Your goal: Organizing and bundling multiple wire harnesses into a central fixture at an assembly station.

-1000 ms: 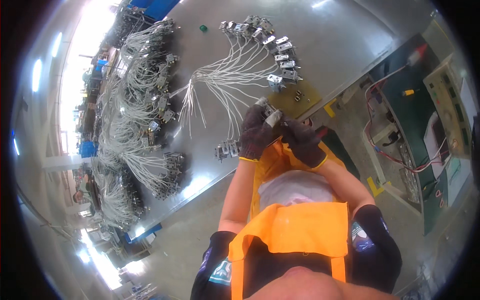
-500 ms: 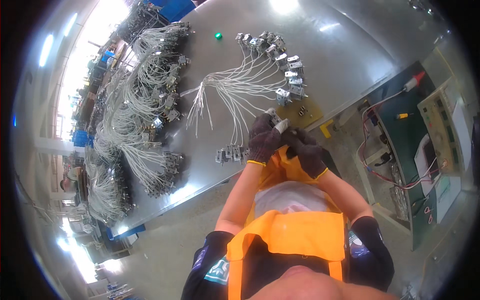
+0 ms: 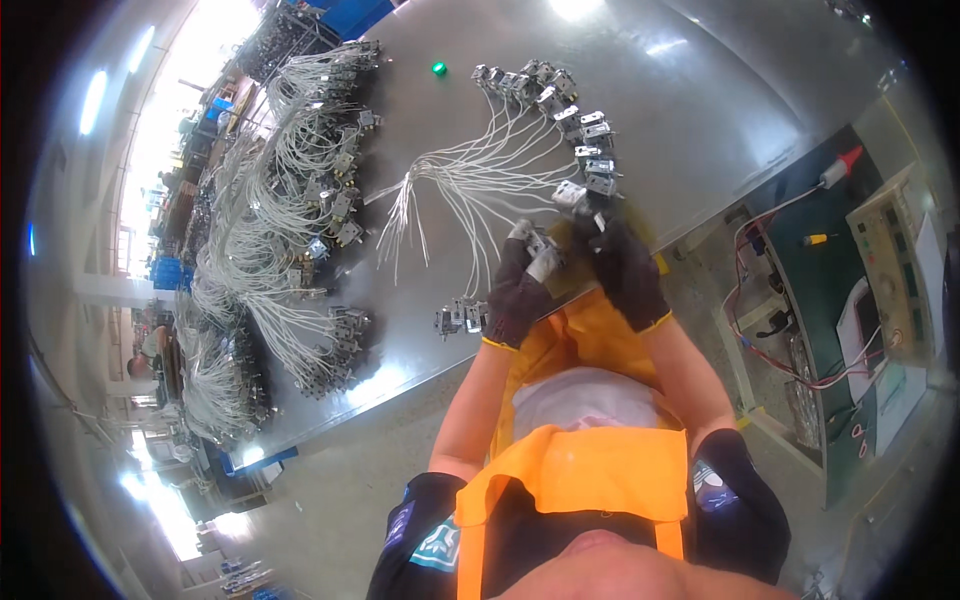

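My left hand (image 3: 522,285), in a dark knit glove with pale fingertips, is closed on a small metal box-shaped part (image 3: 543,243) above the table's near edge. Beside it, my right hand (image 3: 628,272), gloved alike, reaches farther over a brownish-yellow plate (image 3: 640,228). Its fingers are drawn together close to the near end of a curved row of metal boxes (image 3: 597,168); what they hold, if anything, is hidden. White wires (image 3: 470,180) run from the row into a gathered bundle on the left. Several more metal boxes (image 3: 462,316) lie left of my left hand.
Large heaps of wired metal boxes (image 3: 285,210) cover the left side of the metal table (image 3: 700,120). A green round cap (image 3: 439,69) lies toward the back. At right, a green-topped bench (image 3: 845,400) carries a beige instrument (image 3: 890,270), red and white leads and scissors (image 3: 858,440).
My hands have moved apart. The right one has gone forward over the plate toward the row of boxes; the left has shifted slightly nearer me with its metal part.
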`<state>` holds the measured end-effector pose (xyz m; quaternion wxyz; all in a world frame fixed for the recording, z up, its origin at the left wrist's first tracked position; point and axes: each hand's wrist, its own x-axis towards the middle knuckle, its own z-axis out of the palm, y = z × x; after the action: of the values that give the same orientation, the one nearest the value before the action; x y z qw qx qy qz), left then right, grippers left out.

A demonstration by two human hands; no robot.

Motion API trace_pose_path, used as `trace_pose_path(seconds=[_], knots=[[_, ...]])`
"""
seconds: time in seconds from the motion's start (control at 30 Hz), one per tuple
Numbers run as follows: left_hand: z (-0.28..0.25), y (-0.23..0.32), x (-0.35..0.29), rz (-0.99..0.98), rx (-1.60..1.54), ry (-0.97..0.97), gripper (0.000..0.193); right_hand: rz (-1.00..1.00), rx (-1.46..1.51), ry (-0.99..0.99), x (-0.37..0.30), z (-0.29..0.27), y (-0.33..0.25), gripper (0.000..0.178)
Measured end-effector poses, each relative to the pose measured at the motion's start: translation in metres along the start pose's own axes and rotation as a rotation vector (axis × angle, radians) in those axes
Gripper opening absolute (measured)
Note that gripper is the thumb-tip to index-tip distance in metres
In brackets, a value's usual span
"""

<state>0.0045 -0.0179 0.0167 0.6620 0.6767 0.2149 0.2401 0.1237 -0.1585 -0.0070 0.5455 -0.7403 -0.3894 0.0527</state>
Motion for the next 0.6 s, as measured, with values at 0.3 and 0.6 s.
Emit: trace_pose_path(seconds=[0.3,0.6], knots=[[0.007,-0.007,0.006,0.298,0.621,-0.029,0.054,0.545,0.771,0.044,-0.045,-0.005,-0.022,0.027],[0.018,0.006,0.01,0.05,0.417,0.062,0.046,-0.069,0.098,-0.019,-0.041,0.021,-0.011,0.021]])
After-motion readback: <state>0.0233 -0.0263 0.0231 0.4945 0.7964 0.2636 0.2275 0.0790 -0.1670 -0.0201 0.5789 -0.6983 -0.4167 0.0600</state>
